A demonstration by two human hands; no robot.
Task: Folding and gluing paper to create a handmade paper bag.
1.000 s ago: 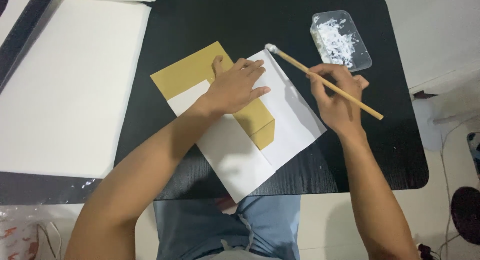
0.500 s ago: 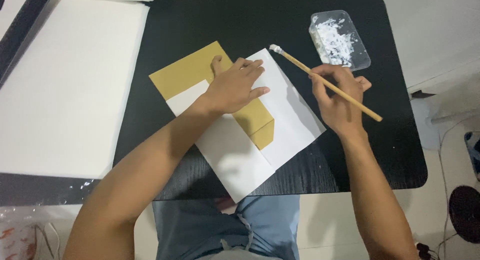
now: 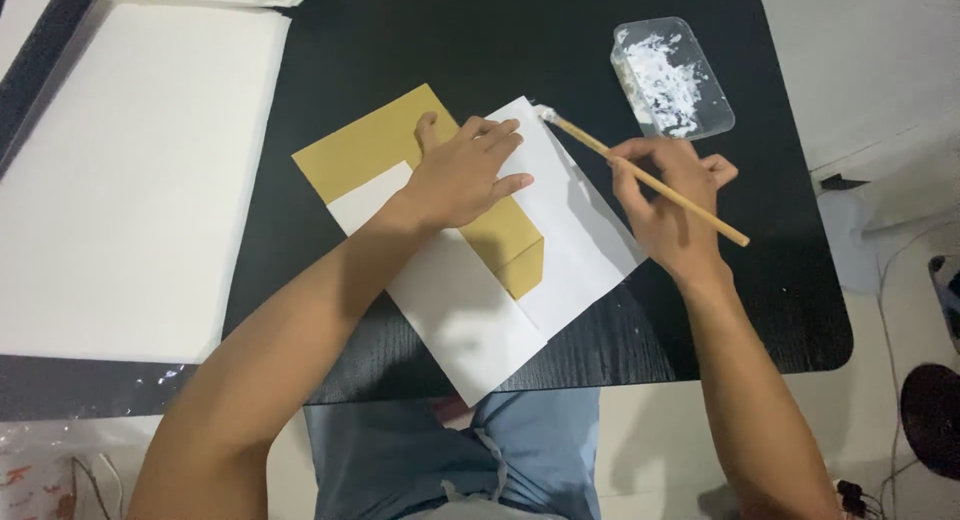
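On the black desk (image 3: 400, 40) right in front of the person, a white sheet of paper (image 3: 590, 240) lies at an angle with a mustard-yellow folded paper piece (image 3: 360, 150) lying partly over it and partly tucked between white layers. Left hand (image 3: 465, 175) is pressed flat on the yellow piece, fingers spread and pointing toward the far right, so it's open-palmed and not gripping anything, just pinning things down. Right hand (image 3: 670, 200) has its grip closed around a thin wooden brush (image 3: 650, 180), held like a pencil, with the whitish tip touching the far corner of the white sheet. Just beyond the right hand sits a clear plastic tray (image 3: 720, 115) with white paste smeared inside, near the desk's far right corner. Off to the left, a big white board (image 3: 130, 180) lies flat, overlapping the desk's left edge. Blue jeans (image 3: 450, 460) show at the bottom under the desk edge.
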